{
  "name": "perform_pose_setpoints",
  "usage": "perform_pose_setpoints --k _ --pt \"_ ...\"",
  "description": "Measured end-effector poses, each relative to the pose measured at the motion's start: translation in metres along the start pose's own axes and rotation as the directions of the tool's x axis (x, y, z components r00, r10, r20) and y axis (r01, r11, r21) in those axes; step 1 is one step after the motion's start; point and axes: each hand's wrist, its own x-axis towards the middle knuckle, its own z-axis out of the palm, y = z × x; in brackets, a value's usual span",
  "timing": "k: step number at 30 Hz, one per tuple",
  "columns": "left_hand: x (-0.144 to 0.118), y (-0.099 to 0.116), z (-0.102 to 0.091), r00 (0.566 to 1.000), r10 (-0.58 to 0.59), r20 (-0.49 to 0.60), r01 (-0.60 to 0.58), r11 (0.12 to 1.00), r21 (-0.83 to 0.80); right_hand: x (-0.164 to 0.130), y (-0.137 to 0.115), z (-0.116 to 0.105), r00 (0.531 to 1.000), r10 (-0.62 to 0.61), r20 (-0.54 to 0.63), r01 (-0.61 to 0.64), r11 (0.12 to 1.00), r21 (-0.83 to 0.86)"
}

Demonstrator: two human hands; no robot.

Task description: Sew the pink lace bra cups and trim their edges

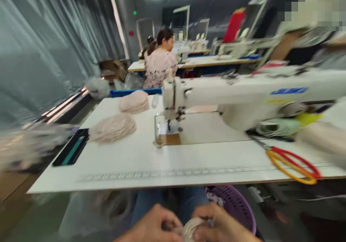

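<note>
Below the near edge of the tabletop, a small pale fabric bundle is pinched between the left hand and right hand. Pieces could be dropped into the lap or the purple basket, since the bundle is gripped loosely and the view is blurred.

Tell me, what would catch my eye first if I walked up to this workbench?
Probably the white sewing machine stretching across the table's middle and right, with red-and-yellow scissors near the right edge. Two stacks of pale pink fabric pieces sit on the left. Below the table edge, the left hand and right hand hold a small beige bundle.
</note>
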Motion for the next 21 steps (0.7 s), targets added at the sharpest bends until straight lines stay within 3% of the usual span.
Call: perform_pose_setpoints --k 2,4,21 --pt "0.003 -0.01 -0.007 0.987 0.152 0.046 -0.15 0.988 -0.028 0.006 0.01 0.007 0.994 0.04 0.103 -0.049 0.995 0.09" --pt "0.004 -0.014 -0.01 0.974 0.22 0.063 -0.215 0.974 -0.072 0.009 0.014 0.007 0.989 0.064 0.136 -0.084 0.986 0.142" --pt "-0.003 -0.018 -0.01 0.974 0.222 0.04 -0.218 0.972 -0.087 0.016 0.005 0.011 0.973 0.068 0.218 -0.099 0.986 0.132"
